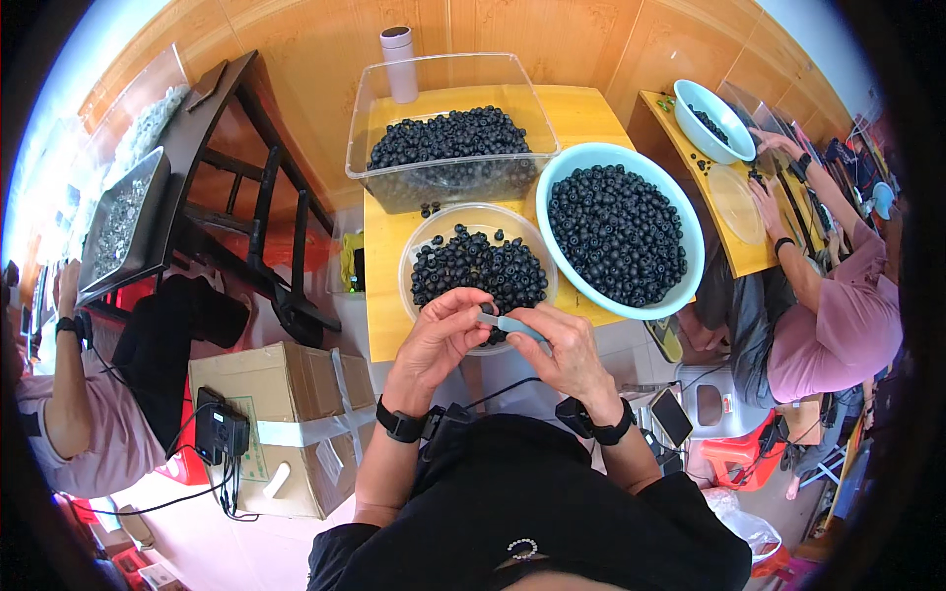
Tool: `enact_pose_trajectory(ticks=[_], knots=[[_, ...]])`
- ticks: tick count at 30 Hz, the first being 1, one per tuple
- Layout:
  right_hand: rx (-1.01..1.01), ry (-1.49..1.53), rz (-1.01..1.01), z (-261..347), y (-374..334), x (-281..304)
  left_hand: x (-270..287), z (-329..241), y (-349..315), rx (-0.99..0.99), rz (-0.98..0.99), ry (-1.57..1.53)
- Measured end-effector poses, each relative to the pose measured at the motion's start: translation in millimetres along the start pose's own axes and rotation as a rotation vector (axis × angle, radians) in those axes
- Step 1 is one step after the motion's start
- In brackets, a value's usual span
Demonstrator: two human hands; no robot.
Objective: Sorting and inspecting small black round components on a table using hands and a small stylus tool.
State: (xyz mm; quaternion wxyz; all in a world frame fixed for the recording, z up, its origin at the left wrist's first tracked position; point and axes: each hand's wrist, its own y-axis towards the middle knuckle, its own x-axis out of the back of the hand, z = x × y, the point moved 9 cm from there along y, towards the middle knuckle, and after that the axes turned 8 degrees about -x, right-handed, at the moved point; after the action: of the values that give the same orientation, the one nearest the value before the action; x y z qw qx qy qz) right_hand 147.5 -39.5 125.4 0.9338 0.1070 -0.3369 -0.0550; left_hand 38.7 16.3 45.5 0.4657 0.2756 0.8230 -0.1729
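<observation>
My left hand (443, 332) pinches a small dark round piece (486, 308) between thumb and fingertips. My right hand (564, 352) is closed around the grey-blue handle of a small hand tool (519, 327). The tool's pale, narrow tip meets the piece; its exact kind I cannot make out. Both hands are over the near edge of a shallow clear round tray (406, 268), which holds many black bead-like pieces (463, 264) with holes. To the right, a light blue basin (696, 236) is heaped with the same pieces. Behind the tray stands a clear rectangular bin (443, 177), partly filled with them.
All of these stand on a yellow table (581, 108), with a pink bottle (399, 64) at its back. A taped cardboard box (286, 424) is at the lower left. Co-workers sit on both sides, the right one near another blue basin (734, 148). A black cable (503, 391) runs between my wrists.
</observation>
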Motion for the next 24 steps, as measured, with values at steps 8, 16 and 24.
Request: enact_pose_trajectory(ticks=[8,16,24], knots=[[0.055,0.014,-0.026,3.2,0.3,0.4,-0.3,4.2,-1.0,0.035,0.025,-0.078],[0.055,-0.009,-0.012,1.8,0.9,0.4,6.1,5.7,-4.4,0.053,-0.026,-0.099],[0.013,-0.173,-0.219,-33.4,8.5,13.3,-18.5,0.4,-14.2,0.088,0.162,-0.071]])
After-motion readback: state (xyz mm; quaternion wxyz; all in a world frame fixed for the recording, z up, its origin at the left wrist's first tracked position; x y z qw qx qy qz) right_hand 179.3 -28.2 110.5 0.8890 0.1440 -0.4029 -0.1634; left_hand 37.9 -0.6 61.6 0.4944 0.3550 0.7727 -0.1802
